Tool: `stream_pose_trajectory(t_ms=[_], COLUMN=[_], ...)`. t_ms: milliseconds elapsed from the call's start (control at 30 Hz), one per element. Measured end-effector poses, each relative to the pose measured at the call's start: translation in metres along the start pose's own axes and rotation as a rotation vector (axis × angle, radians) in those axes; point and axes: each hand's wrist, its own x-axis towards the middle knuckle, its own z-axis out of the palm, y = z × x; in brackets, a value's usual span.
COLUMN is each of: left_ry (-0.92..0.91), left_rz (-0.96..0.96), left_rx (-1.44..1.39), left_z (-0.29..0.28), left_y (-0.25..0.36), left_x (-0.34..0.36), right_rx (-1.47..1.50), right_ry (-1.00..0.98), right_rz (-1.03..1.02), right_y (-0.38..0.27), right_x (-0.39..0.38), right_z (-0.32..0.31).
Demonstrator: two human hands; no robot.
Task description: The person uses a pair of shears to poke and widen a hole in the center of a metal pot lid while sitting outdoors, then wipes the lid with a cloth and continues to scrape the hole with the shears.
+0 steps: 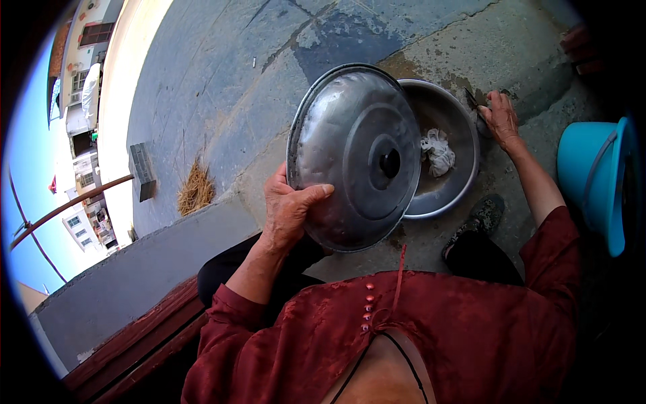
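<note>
A dented metal pot lid [353,158] with a black knob is tilted up in front of me. My left hand [291,202] grips its near left rim, thumb on the outer face. Behind the lid and partly covered by it stands a round metal basin [469,174] on the ground. Inside the basin lies a crumpled white cloth [438,152]. At the basin's right rim my right hand [499,120] is closed on a dark, thin object [473,101]; its kind I cannot make out.
A turquoise bucket [584,161] with a grey handle stands at the right. My foot in a dark patterned shoe [487,214] is close to the basin. A low grey ledge [145,283] runs at the left, with a straw bundle [196,190] and a grey block [141,172] beyond it.
</note>
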Motion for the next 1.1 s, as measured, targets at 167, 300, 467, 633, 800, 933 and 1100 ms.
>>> stream_pose_trajectory(t_ms=[167,300,467,633,800,933,1100], left_ry=[-0.013,-0.018,-0.040,-0.039,-0.064,-0.046,-0.085], left_rz=[0.008,-0.007,0.047,0.085,0.128,0.148,0.160], left_rx=[-0.009,-0.005,0.029,0.102,0.164,0.244,0.173], left_z=[0.000,0.001,0.001,0.007,0.009,0.011,0.019], left_y=[0.003,0.003,0.001,0.001,0.002,0.003,0.003], left_x=[-0.002,-0.001,-0.003,-0.004,-0.003,-0.006,-0.006], right_rx=[-0.021,-0.129,-0.202,0.026,0.050,0.032,0.071], right_ry=[-0.320,-0.303,-0.421,-0.278,-0.277,-0.343,-0.285], right_rz=[0.115,0.030,0.125,0.314,0.377,0.368,0.308], right_y=[0.002,0.004,-0.012,0.020,0.033,0.036,0.042], right_x=[0.007,0.017,0.015,0.001,-0.020,-0.043,-0.071], right_z=[0.016,0.021,0.027,0.037,0.040,0.032,0.048])
